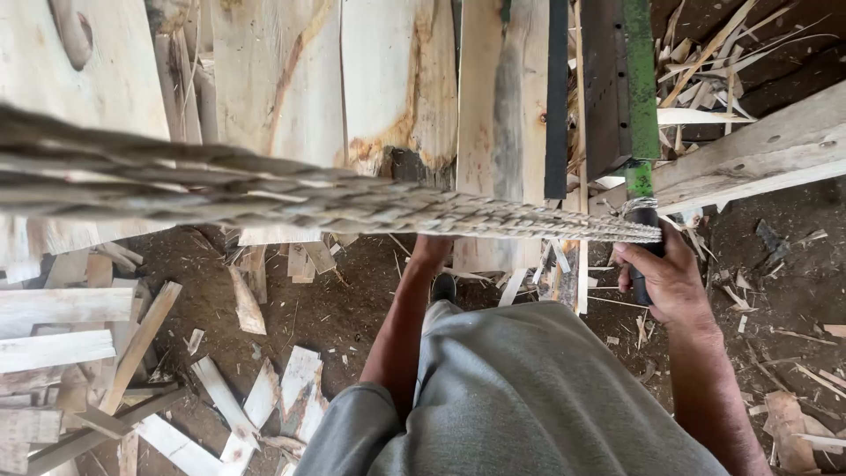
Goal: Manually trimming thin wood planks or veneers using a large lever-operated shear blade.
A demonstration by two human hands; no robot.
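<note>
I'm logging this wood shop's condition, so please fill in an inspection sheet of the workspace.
Surface: pale wooden planks lying side by side, bark-edged.
Job's things: dark lever handle below a green bar; thick braided rope tied at the handle.
Clutter: offcuts and splinters on the dirt floor.
Grips: right hand closed around the handle; left hand reaches under the rope, fingers hidden.
Cables: nothing seen.
Surroundings: timber beam at right.

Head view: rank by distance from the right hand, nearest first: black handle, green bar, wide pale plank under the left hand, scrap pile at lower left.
From the right hand:
1. Black handle: gripped in its fingers.
2. Green bar: directly above the hand.
3. Wide pale plank: to its left, centre.
4. Scrap pile: far lower left.
</note>
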